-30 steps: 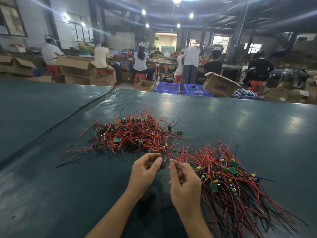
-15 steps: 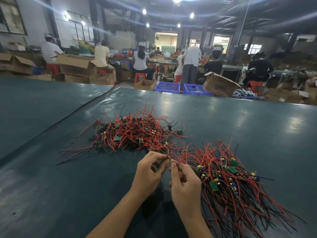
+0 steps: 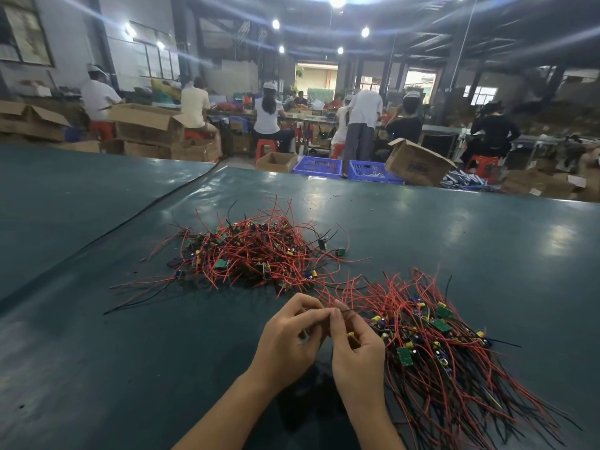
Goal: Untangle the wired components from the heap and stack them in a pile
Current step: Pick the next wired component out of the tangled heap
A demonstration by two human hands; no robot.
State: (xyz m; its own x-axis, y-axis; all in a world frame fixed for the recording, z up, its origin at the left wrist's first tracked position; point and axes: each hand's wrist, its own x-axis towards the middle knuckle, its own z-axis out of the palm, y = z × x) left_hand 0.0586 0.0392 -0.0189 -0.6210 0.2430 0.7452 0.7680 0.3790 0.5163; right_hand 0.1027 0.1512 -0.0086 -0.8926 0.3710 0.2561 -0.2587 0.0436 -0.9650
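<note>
A tangled heap of wired components (image 3: pixel 256 251), small green boards with red and black leads, lies in the middle of the dark green table (image 3: pixel 470 241). A second pile of wired components (image 3: pixel 435 339), with its wires fanned toward the near right, lies right of my hands. My left hand (image 3: pixel 289 339) and my right hand (image 3: pixel 355 349) meet fingertip to fingertip between the two. Both pinch the thin wires of one wired component (image 3: pixel 349 334), most of it hidden behind my fingers.
A seam (image 3: pixel 136 219) runs diagonally where a second table surface joins at the left. Beyond the far edge stand cardboard boxes (image 3: pixel 417 162), blue crates (image 3: pixel 318 165) and several people working at benches.
My hands have drawn slightly closer together and my fingers have shifted on the wires. Both piles lie as before.
</note>
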